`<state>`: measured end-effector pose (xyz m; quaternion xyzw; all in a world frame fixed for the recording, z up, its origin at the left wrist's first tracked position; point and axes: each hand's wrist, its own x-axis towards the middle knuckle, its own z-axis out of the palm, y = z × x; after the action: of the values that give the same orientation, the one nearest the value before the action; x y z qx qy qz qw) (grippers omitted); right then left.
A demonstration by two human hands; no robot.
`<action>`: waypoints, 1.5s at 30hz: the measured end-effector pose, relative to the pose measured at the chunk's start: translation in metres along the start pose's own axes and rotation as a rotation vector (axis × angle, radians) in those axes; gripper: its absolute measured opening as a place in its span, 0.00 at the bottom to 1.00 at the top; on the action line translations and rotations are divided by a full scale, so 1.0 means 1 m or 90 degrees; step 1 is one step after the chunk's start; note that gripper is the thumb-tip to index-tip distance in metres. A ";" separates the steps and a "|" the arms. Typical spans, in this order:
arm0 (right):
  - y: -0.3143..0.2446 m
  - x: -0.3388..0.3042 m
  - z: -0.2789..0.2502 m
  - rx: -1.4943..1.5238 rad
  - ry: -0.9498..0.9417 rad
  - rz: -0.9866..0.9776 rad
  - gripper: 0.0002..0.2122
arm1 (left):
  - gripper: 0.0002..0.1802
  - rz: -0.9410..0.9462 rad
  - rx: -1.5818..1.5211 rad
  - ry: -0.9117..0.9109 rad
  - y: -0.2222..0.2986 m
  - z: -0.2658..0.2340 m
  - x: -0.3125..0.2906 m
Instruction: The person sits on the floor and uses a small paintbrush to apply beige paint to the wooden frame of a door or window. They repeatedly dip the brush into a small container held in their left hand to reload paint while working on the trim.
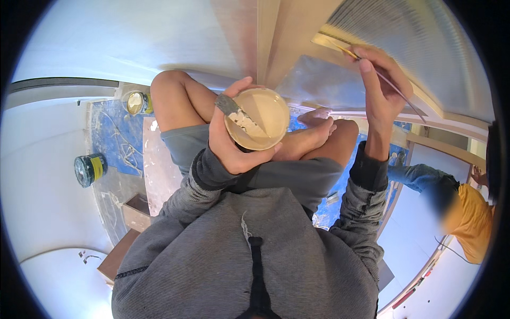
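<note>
My left hand [226, 141] is wrapped round a small round tub [258, 111] of beige paint, held above my lap. Across the tub's rim lies a flat grey strip [241, 117] smeared with beige paint, one end in the paint. Raised at the upper right, my right hand [383, 80] pinches a slim paintbrush [396, 87] between thumb and fingers. Its yellowish tip points up and left, close to the edge of a beige frame [324, 41] round a ribbed translucent panel [398, 26]. Whether the bristles touch the frame, I cannot tell.
A beige upright [271, 48] rises straight ahead beside a pale panel [159, 32]. A dark bucket with a yellow label [91, 169] and an opened can [137, 102] stand left near blue floor sheeting [119, 138]. Another person in an orange top [473, 218] is at the right.
</note>
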<state>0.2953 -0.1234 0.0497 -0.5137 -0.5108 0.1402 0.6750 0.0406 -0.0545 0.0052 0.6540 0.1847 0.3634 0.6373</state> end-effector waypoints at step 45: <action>0.013 0.009 0.011 -0.021 -0.002 0.054 0.06 | 0.55 0.010 0.129 -0.034 -0.003 -0.008 -0.004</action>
<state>0.2944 -0.1050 0.0435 -0.5458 -0.4915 0.1612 0.6592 0.0324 -0.0514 0.0006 0.7257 0.1985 0.3303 0.5699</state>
